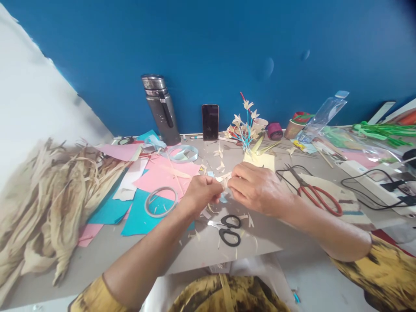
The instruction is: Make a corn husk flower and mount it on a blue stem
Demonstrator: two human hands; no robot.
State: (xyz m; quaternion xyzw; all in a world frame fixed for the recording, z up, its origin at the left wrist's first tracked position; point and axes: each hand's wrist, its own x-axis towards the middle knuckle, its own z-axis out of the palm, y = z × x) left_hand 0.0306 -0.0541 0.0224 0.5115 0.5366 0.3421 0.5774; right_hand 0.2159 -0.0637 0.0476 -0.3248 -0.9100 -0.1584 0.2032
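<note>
My left hand (204,193) and my right hand (255,188) meet over the middle of the table, fingertips pinched close together. Between them shows a small pale piece of dried husk (225,178), mostly hidden by the fingers. Just below the hands lie small scissors (230,230) with black handles, among pale husk scraps. Behind my right hand stands a bunch of pale husk flowers (247,130) on blue stems, near a yellow paper sheet (264,161). Left of my left hand, a roll of tape (148,203) rests on blue paper (138,223).
A large heap of dried husks (61,203) covers the left side. At the back stand a dark flask (162,115) and a phone (210,122). Red-handled scissors (320,198), a white power strip (367,184) with cables and a plastic bottle (325,115) are on the right.
</note>
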